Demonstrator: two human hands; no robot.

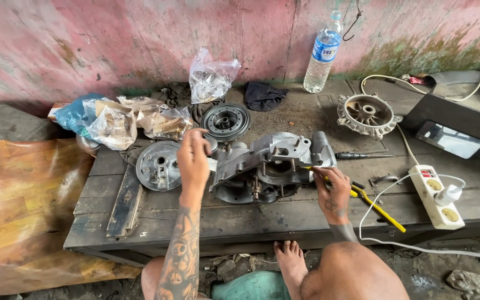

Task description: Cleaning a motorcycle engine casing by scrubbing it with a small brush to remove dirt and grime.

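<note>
Both hands are on the grey engine casing (268, 166), left hand (193, 161) gripping its end to steady it, right hand (333, 191) clutching yellow-handled pliers (376, 205) against the other side.

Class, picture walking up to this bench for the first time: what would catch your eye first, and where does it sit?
First, the bulky grey cast-metal engine casing at the middle of the dark wooden bench, with the left hand at its left end and the right hand at its right. Next, the clear plastic water bottle upright against the pink wall.
</note>
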